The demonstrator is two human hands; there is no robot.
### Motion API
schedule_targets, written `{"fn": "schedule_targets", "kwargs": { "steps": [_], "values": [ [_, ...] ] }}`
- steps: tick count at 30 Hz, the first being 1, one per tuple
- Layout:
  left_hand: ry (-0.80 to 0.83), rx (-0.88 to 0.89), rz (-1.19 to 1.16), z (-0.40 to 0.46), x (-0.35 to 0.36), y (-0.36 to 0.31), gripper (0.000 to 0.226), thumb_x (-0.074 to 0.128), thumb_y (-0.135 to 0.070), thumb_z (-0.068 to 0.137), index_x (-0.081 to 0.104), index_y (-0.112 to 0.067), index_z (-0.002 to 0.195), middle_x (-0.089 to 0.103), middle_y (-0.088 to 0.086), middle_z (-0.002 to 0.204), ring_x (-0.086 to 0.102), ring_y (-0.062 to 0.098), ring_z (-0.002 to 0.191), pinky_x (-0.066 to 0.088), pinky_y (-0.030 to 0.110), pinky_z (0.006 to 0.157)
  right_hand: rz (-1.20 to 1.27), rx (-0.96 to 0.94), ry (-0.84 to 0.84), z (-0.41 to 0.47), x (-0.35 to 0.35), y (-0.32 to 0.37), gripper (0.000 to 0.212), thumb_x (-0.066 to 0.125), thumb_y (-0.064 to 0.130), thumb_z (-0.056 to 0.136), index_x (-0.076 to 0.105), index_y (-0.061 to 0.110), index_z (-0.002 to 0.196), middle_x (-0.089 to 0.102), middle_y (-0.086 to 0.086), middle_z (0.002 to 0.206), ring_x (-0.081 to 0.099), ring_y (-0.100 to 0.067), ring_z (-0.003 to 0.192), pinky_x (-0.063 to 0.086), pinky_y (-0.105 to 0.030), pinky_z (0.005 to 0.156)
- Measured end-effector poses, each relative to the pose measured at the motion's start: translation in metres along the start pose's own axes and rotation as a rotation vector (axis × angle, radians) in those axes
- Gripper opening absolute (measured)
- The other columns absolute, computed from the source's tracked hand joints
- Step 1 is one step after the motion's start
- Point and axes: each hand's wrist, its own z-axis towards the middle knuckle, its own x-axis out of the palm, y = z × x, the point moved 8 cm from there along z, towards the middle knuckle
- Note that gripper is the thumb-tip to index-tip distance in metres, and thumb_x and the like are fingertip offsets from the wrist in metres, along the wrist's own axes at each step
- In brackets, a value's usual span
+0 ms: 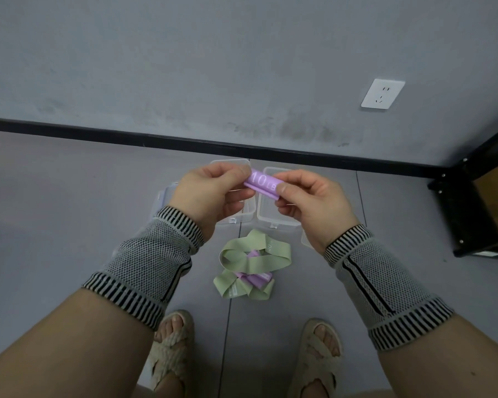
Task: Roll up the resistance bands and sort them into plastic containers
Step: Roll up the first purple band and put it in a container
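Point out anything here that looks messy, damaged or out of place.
Only the pile of loose bands on the floor stands out: green and purple bands lie tangled together, unrolled, in front of the clear containers. The purple band held by both hands looks neatly rolled. Nothing looks damaged or spilled.

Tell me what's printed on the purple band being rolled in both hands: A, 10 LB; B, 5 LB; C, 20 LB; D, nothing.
A: the rolled purple band, pinched between the left hand and right hand, shows "10 LB" in white.
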Motion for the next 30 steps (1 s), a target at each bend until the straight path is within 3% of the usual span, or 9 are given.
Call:
{"fn": "schedule_targets", "kwargs": {
  "steps": [10, 18, 30],
  "values": [
    [0.005, 0.004, 0.001, 0.001, 0.002, 0.002, 0.005, 0.064, -0.006, 0.085, 0.063, -0.006, 0.09, 0.069, 0.007, 0.076, 0.069, 0.01, 0.065, 0.055, 0.018, 0.058, 0.184, 0.118, -0.1, 0.002, -0.007, -0.012, 0.007, 0.065, 0.01, 0.086, 0.067, 0.011, 0.093, 0.068, -0.007, 0.075, 0.064, -0.015, 0.064, 0.054, -0.025, 0.063],
    [-0.014, 0.047, 0.063, 0.0, 0.004, 0.0, 0.013, 0.064, -0.001, 0.084, 0.06, -0.001, 0.097, 0.068, 0.011, 0.079, 0.069, 0.011, 0.066, 0.056, 0.021, 0.064, 0.119, 0.096, -0.177, 0.002, -0.01, -0.011, 0.01, 0.065, 0.003, 0.086, 0.067, 0.013, 0.087, 0.065, -0.008, 0.066, 0.06, -0.01, 0.053, 0.052, -0.021, 0.056],
    [-0.015, 0.102, 0.15, -0.001, 0.006, -0.003, 0.01, 0.066, -0.002, 0.083, 0.061, -0.005, 0.091, 0.068, 0.01, 0.077, 0.068, 0.011, 0.067, 0.056, 0.023, 0.067, 0.111, 0.097, -0.217, 0.003, -0.013, -0.014, 0.006, 0.068, 0.006, 0.084, 0.069, 0.012, 0.086, 0.066, -0.006, 0.066, 0.06, -0.01, 0.055, 0.052, -0.022, 0.056]
  ]
}}
